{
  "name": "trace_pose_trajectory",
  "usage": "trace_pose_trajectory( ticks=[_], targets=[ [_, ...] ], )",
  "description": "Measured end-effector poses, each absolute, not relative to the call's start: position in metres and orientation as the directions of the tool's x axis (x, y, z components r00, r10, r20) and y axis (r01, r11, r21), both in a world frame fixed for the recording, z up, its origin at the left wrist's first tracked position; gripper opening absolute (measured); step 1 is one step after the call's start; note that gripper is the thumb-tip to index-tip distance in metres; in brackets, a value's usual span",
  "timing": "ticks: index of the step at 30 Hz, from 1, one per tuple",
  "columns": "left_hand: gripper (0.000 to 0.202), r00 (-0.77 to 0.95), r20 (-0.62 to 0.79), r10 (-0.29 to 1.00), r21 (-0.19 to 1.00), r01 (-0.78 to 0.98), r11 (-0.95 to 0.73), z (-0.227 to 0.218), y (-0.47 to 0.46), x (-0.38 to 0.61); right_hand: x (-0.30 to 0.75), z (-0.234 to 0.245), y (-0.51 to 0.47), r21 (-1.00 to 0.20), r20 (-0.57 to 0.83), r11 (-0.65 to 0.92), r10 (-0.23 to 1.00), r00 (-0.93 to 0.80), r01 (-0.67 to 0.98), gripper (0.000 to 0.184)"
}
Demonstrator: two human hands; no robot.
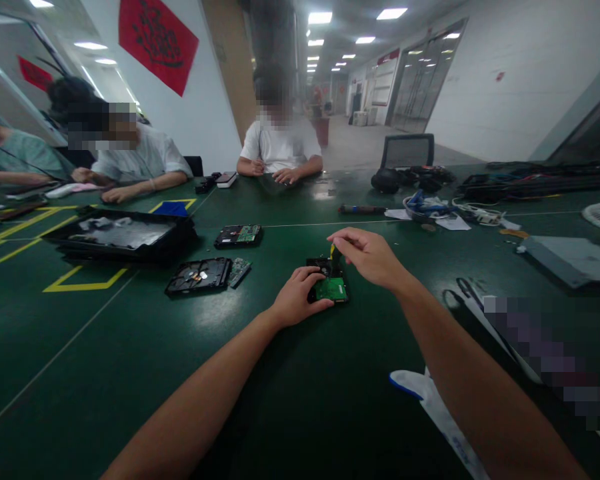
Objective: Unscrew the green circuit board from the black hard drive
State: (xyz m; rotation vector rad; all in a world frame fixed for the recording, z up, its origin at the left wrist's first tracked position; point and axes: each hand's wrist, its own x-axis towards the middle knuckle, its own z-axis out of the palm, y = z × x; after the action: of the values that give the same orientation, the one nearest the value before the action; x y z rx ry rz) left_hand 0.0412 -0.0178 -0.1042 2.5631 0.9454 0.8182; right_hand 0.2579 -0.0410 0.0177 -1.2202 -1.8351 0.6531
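A hard drive with a green circuit board facing up lies on the dark green table in front of me. Around its left side and near edge curls my left hand, gripping it against the table. Above the drive's far right part, my right hand is closed on a yellow and black screwdriver, held upright with its lower end at the drive. The tip is too small to make out. To the left lie a black drive casing, a loose circuit board and another hard drive.
A stack of black trays stands at left by yellow tape lines. A dark pen-like tool, a bowl of small parts and a grey metal box lie right. A white and blue item is near my right forearm. People sit opposite.
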Motion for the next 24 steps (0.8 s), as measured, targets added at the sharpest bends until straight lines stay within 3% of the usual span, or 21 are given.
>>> trace_pose_trajectory(
  ticks=[4, 11, 19, 24],
  targets=[
    [0.063, 0.626, 0.407, 0.666, 0.444, 0.501, -0.742, -0.1033, -0.0183, 0.0409, 0.2601, 0.0175, -0.0408, -0.758, 0.374, 0.382, 0.918, -0.128, 0.529, 0.025],
    [0.063, 0.62, 0.422, 0.661, 0.443, 0.495, -0.747, -0.1057, -0.0175, 0.0408, 0.2566, 0.0175, -0.0424, -0.851, 0.293, 0.34, 0.94, -0.176, 0.401, 0.03],
    [0.064, 0.625, 0.404, 0.668, 0.437, 0.509, -0.741, -0.1049, -0.0182, 0.0404, 0.26, 0.0168, -0.0406, -0.751, 0.377, 0.407, 0.911, -0.169, 0.52, 0.027],
    [0.063, 0.624, 0.405, 0.669, 0.442, 0.507, -0.74, -0.1041, -0.0184, 0.0405, 0.2597, 0.0178, -0.0416, -0.801, 0.332, 0.354, 0.934, -0.133, 0.483, 0.025]
  ],
)
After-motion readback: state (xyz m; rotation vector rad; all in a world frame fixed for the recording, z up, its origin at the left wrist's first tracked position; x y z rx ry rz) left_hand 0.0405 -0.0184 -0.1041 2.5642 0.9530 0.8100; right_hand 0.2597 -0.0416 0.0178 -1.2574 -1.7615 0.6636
